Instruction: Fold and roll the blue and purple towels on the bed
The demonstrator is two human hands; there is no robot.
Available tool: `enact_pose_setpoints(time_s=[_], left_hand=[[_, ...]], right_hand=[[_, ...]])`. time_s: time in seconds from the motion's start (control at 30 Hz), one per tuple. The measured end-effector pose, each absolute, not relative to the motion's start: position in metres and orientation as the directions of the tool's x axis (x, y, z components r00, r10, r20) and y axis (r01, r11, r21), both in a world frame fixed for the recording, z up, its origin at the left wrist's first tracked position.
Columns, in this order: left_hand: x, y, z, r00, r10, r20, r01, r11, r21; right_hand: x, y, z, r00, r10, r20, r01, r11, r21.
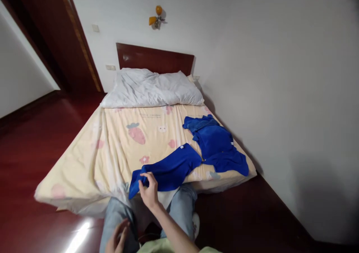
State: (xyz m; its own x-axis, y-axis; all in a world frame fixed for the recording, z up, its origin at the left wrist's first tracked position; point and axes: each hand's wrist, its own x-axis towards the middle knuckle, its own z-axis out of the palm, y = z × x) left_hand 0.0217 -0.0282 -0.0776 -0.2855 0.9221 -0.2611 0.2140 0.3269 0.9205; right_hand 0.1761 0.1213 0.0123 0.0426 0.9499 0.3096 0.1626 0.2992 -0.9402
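Observation:
A blue cloth [171, 168] lies spread near the front edge of the bed, its left end rumpled and folded. My right hand [150, 191] is over that left end, with thumb and forefinger bent and a gap between them; blue fabric shows in the gap. Down by my left knee, my left hand [117, 238] has its fingers loosely curved and apart, holding nothing that I can see. To the right, more blue fabric [214, 140] is heaped in a loose pile, with a small white tag at its right side.
The bed [117, 140] has a cream sheet with pink prints. A pale grey quilt or pillow [157, 88] lies across its head, before a dark wooden headboard [154, 58]. A white wall [280, 95] runs along the right. Dark red flooring [28, 170] is at the left.

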Motion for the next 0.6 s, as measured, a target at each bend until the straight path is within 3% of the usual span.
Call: enact_pose_setpoints(time_s=[0.13,0.23,0.4,0.6], left_hand=[[0.018,-0.033,-0.071,-0.478,0.861,-0.177,0.163,0.285,0.944],[0.017,-0.032,-0.060,-0.469,0.882,0.035,0.343,0.146,0.928],[0.017,-0.024,-0.036,-0.180,0.975,0.131,0.520,-0.019,0.854],[0.012,-0.012,-0.014,-0.187,0.957,0.221,0.540,-0.088,0.837]], right_hand=[[0.142,0.057,-0.016,0.021,0.997,0.071,0.041,0.070,-0.997],[0.137,0.033,-0.029,0.017,0.997,-0.070,-0.075,-0.069,-0.995],[0.142,0.030,-0.020,-0.036,0.997,-0.070,-0.148,-0.075,-0.986],[0.146,0.025,-0.002,-0.141,0.989,-0.050,-0.111,-0.066,-0.992]])
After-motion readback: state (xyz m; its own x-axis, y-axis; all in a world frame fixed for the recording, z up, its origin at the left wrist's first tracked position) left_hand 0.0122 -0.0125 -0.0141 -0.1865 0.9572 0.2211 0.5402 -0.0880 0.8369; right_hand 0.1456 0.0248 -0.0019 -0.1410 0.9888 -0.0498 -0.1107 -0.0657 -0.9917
